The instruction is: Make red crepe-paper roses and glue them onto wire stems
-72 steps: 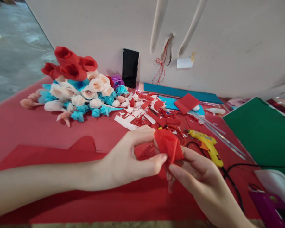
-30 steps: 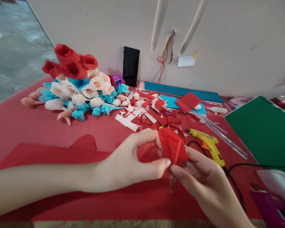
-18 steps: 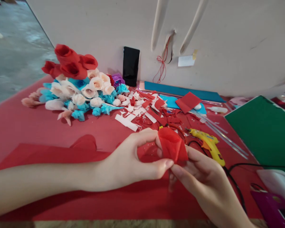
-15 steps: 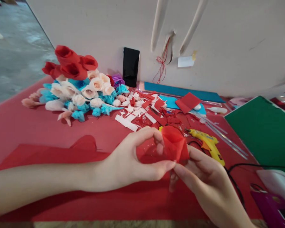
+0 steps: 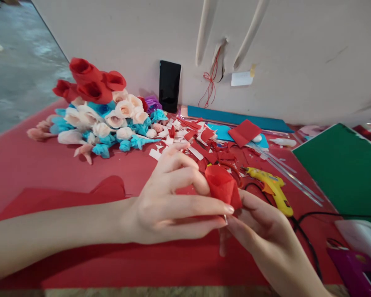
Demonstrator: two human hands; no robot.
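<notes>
A red paper flower (image 5: 222, 185) with an open cup stands between my two hands above the red table. My right hand (image 5: 266, 235) pinches its base between thumb and fingers. From the left side, my left hand (image 5: 176, 202) closes on the flower's lower part. Its index finger crosses the front of the base, the thumb lies beneath, and the other fingers curl by the petals. A thin pale tip (image 5: 225, 220) shows between the fingertips of both hands. Below, a strip (image 5: 223, 243) hangs down, partly hidden by my fingers.
Finished red, white and blue paper flowers (image 5: 102, 111) are piled at the back left. Paper scraps (image 5: 188, 144) lie behind my hands. At the right are a yellow glue gun (image 5: 272, 187), its black cord, clear sticks (image 5: 290, 181) and a green board (image 5: 340, 173). A phone (image 5: 170, 86) leans on the wall.
My left hand has turned over, its index finger now lying across the flower's base. The flower has shifted slightly left and tilted. My right hand keeps its pinch.
</notes>
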